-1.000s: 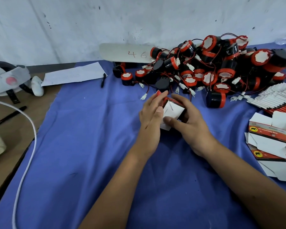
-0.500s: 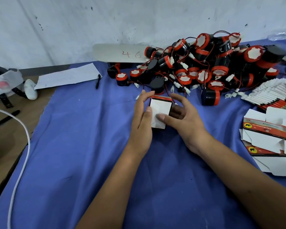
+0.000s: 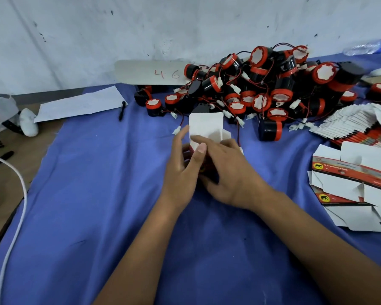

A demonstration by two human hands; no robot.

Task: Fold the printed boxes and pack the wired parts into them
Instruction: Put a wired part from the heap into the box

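A small printed box (image 3: 206, 125) stands between my hands on the blue cloth (image 3: 97, 194), its white flaps raised and open at the top. My left hand (image 3: 180, 170) grips the box's left side. My right hand (image 3: 227, 170) wraps round its right side, with the thumb laid across the front below the flaps. The red printed lower part of the box is mostly hidden by my fingers. Behind it lies a big pile of black and red wired parts (image 3: 262, 89) with white connectors.
Flat printed box blanks (image 3: 350, 183) lie at the right, with a fanned stack of more blanks (image 3: 350, 122) behind them. A sheet of paper (image 3: 79, 104) and a pen (image 3: 121, 110) lie at the far left of the cloth. A white cable (image 3: 13, 216) runs along the left edge.
The box's white top flap, closed before, now stands up and open. Both hands have shifted lower on the box, and my right thumb now lies across its front.
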